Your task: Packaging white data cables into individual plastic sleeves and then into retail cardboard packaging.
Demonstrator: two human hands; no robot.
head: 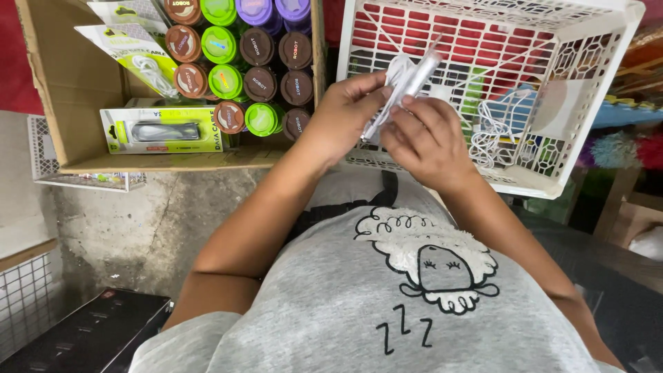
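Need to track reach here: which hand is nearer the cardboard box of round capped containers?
Left. The left hand is just right of the cardboard box, pinching a clear-wrapped white cable. The right hand is farther right, over the white basket.

Hands: your left hand [343, 117] and right hand [423, 140] pinch a clear plastic sleeve of white cable [407, 83].
Behind: white plastic lattice basket [587, 62].
Left: brown cardboard box [76, 76] of round lidded tubs [259, 83].

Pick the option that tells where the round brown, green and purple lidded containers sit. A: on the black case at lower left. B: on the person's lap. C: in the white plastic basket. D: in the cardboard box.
D: the round lidded containers stand packed in rows inside the cardboard box, left of the white plastic basket.
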